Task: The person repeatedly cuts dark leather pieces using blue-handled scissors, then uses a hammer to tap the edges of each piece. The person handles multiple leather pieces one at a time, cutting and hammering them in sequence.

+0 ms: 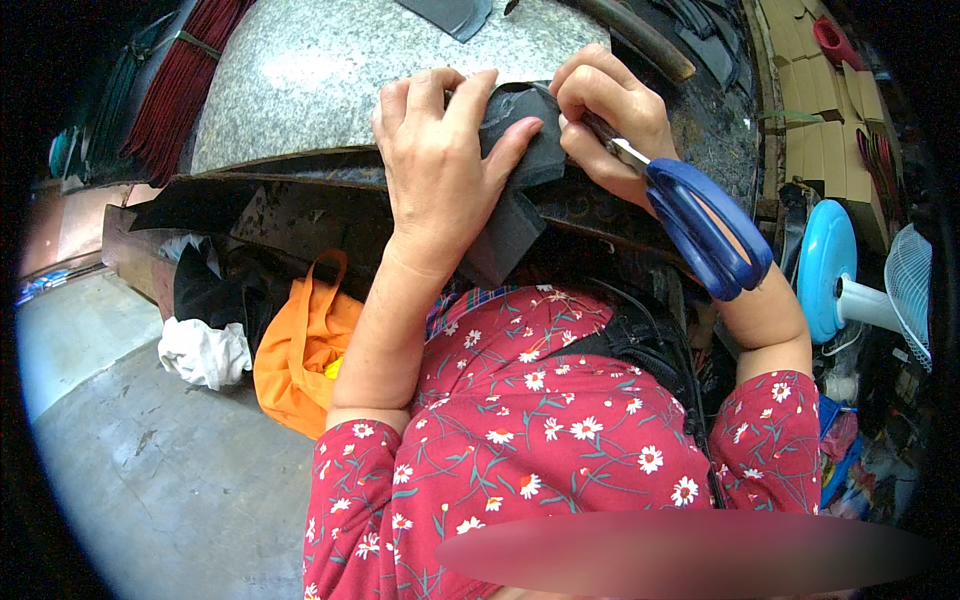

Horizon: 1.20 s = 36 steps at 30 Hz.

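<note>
My left hand [437, 150] rests at the front edge of the speckled table, its thumb lying across a black sheet piece [510, 240] and its fingers bent. The piece looks like leather or rubber; it is folded and hangs over the edge toward my lap. Close by on the right, my right hand [615, 120] is closed around the blade end of a pair of scissors [715, 235]. Their blue handles point back over my wrist, and most of the blades are hidden in the palm. My right fingertips are at the piece's right edge; whether they pinch it is hidden.
The speckled tabletop [300, 100] carries another dark scrap [450, 15] at its far side. A rod [640, 35] lies at the back right. Dark red cord bundles [185, 85] stand left. Below are an orange bag [290, 350] and white cloth [205, 352]; a blue-and-white fan [828, 270] stands right.
</note>
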Each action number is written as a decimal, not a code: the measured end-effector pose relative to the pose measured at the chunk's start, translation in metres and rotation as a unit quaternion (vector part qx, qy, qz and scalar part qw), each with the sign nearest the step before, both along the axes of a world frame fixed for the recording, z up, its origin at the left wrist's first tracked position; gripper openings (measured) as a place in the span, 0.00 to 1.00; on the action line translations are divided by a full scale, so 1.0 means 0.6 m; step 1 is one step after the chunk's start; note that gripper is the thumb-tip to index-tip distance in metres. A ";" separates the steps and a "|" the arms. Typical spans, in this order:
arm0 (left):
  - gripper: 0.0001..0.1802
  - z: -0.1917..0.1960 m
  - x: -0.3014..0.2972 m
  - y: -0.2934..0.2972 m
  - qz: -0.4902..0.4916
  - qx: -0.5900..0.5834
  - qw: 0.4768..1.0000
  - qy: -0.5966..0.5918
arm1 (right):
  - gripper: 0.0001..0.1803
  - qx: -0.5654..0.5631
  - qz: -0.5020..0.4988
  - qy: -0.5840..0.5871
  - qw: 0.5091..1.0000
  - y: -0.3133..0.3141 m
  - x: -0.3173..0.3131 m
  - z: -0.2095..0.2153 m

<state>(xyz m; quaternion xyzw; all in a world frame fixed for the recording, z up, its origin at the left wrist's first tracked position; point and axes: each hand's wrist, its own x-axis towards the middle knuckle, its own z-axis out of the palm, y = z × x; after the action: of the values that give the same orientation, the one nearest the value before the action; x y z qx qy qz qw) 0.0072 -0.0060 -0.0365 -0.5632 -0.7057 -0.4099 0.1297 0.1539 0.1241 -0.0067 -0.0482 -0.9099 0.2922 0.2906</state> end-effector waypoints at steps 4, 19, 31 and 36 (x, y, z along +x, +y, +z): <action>0.15 0.000 -0.003 -0.002 -0.017 -0.015 1.000 0.016 | 0.09 -0.011 0.000 0.042 0.999 0.003 -0.001 -0.002; 0.15 -0.005 -0.005 -0.001 -0.022 -0.009 0.999 0.028 | 0.08 -0.036 0.036 0.054 0.997 0.010 -0.002 -0.007; 0.15 -0.006 -0.008 -0.003 -0.024 -0.004 0.999 0.027 | 0.09 -0.078 0.009 0.070 0.994 0.005 0.002 -0.006; 0.14 -0.006 -0.007 -0.004 -0.026 -0.003 0.999 0.026 | 0.09 -0.084 0.013 0.029 0.996 0.005 0.002 -0.006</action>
<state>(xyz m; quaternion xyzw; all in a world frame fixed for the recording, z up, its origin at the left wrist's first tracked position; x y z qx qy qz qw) 0.0027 -0.0081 -0.0402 -0.5920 -0.6884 -0.3965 0.1356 0.1552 0.1272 -0.0103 -0.0517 -0.8738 0.3728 0.3080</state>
